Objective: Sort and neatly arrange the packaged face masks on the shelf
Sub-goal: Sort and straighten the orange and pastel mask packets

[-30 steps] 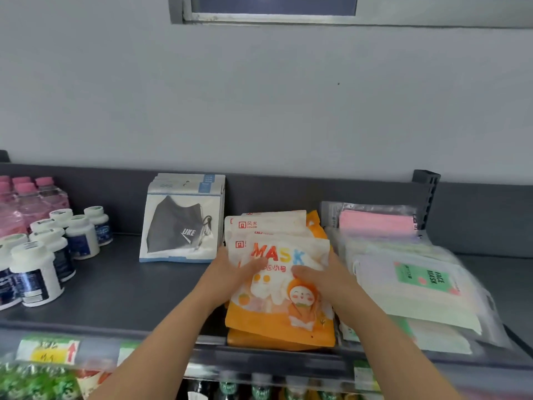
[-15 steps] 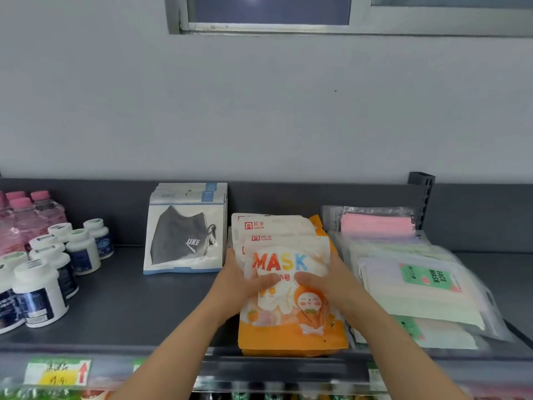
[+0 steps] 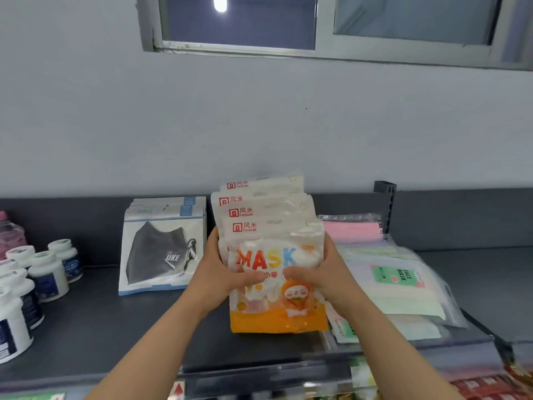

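Only the head cam here, so one angle to go on. Both hands were clamped on a bunch of orange-and-white kids' mask packs. The left hand wrapped the left edge and the right hand wrapped the right edge, with both thumbs pressed across the front pack just under the "MASK" lettering. The bunch stood upright in the middle of the grey shelf, with its orange bottom edge on or barely above the surface; I honestly couldn't tell which. It sat between the black cloth mask packs leaning against the back panel on the left and a sloppy pile of clear-bagged face masks lying flat on the right. The tops of the packs were stepped rather than flush, so you could see four or five logo strips peeking up behind each other. Some white pill bottles stood off to the far left. My read is that these pouches are light, soft and squashy, and the glossy film looks slick enough for them to slide against each other. I'd hold them at the side edges around mid-height, like this person did, since pinching from the top would probably let the middle ones slip out. Tapping the bottom edge on the shelf should square them up.
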